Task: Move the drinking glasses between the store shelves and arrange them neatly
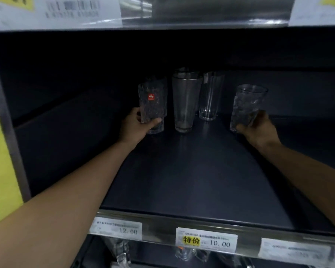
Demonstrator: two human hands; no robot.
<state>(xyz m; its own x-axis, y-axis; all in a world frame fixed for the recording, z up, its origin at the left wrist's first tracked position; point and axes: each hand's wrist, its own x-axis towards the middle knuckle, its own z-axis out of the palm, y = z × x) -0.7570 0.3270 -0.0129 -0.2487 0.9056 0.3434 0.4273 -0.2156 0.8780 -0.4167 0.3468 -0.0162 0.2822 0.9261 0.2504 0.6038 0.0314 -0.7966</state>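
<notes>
Two plain glasses point(186, 101) stand at the back of the shelf point(191, 180). The left hand point(138, 123) grips a stickered glass point(152, 105) just beside them, and the right hand point(259, 130) grips a tilted glass point(246, 107) further right. I judge both are not yet placed.

Two hands point(136, 125), at least five glasses point(186, 101)

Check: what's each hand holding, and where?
Left hand: textured clear glass with red sticker, lower part. Right hand: tilted textured clear glass, near its base.
</notes>
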